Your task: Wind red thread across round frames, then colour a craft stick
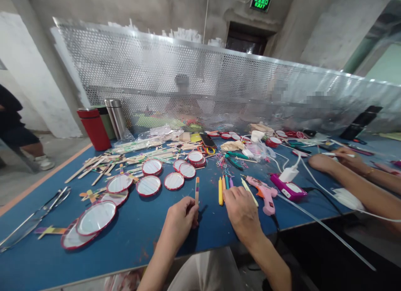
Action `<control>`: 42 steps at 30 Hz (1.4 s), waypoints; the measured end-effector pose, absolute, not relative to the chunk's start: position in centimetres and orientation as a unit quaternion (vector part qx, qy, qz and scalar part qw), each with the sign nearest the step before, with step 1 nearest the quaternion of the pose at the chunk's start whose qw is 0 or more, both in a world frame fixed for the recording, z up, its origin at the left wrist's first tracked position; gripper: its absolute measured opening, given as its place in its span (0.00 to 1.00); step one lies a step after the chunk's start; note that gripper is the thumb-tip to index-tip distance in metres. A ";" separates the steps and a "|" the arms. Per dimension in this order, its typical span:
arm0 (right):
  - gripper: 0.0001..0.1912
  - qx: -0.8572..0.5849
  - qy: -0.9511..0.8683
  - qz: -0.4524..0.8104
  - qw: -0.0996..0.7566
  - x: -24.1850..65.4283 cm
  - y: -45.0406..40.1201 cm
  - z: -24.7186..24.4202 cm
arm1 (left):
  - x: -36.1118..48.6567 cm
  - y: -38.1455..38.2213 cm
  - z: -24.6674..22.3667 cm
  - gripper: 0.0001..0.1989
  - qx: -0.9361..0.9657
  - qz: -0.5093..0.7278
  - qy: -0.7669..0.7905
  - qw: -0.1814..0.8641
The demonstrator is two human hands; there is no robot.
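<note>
My left hand [184,215] pinches the lower end of a colored craft stick [197,188], which stands upright above the blue table [134,236]. My right hand [240,207] rests over a row of markers, its fingers curled down on them; what its fingertips hold is hidden. A yellow marker [220,191] lies just left of that hand, and a pale yellow marker [249,192] lies at its right. A pink glue gun [265,192] is farther right. Several round red-rimmed discs [148,185] lie to the left of my hands.
Plain craft sticks [94,167] are piled at the back left near a red bottle [94,130]. Glasses [37,218] lie at far left. A purple power strip [288,187] with cables sits right, beside another person's arms [347,178]. A perforated metal screen [194,82] stands behind.
</note>
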State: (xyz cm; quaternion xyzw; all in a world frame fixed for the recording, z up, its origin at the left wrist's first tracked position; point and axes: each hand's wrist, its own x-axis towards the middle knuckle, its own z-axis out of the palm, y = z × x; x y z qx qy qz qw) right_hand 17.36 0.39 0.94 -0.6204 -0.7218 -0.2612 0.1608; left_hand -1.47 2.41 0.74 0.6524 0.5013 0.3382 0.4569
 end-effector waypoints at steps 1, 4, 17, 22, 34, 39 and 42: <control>0.11 -0.615 -0.723 -0.263 0.173 17.1 0.2 0.8 | -1.5 2.4 0.7 0.09 0.654 0.336 0.502 0.454; 0.12 -0.614 -0.721 -0.261 0.186 16.6 -0.2 0.3 | -1.5 2.5 0.6 0.09 0.655 0.338 0.500 0.455; 0.12 -0.594 -0.761 -0.232 0.122 16.1 0.3 0.8 | -1.5 2.5 0.4 0.09 0.650 0.346 0.501 0.455; 0.08 -0.573 -0.777 -0.247 0.088 15.7 0.6 1.1 | -1.4 2.5 0.4 0.09 0.650 0.345 0.499 0.457; 0.11 -0.705 -0.658 -0.256 0.065 18.5 0.2 1.3 | -1.5 2.5 0.5 0.10 0.650 0.336 0.499 0.463; 0.10 -0.749 -0.614 -0.247 0.011 20.1 0.4 2.0 | -1.5 2.5 0.3 0.10 0.654 0.337 0.496 0.462; 0.11 -0.744 -0.620 -0.248 0.005 20.0 0.6 2.1 | -1.5 2.5 0.3 0.10 0.655 0.336 0.494 0.463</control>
